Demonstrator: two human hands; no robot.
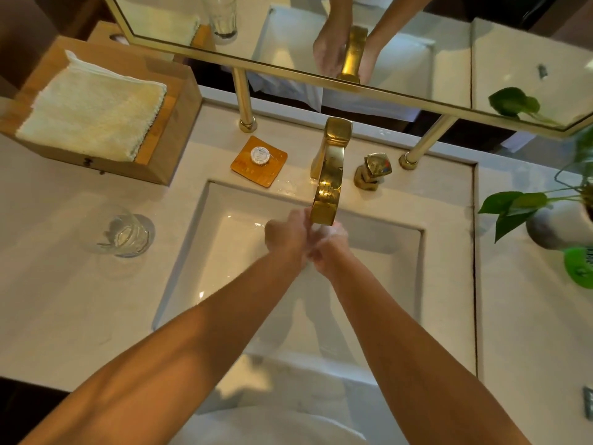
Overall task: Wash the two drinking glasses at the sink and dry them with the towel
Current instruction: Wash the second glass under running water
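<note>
One clear drinking glass (123,234) stands upright on the white counter, left of the sink (199,252). A second glass is not in view. A folded cream towel (93,107) lies on top of a wooden box (160,155) at the back left. My left hand (285,236) and my right hand (330,248) are pressed together over the basin, right under the gold tap spout (327,194). White soap foam covers the fingers. Both hands are curled against each other and no glass shows between them.
A gold tap handle (375,170) stands right of the spout. A small round soap (260,154) rests on an orange dish (258,162) behind the basin. A green potted plant (526,203) and a green object (579,266) occupy the right counter. A gold-framed mirror (288,69) stands behind.
</note>
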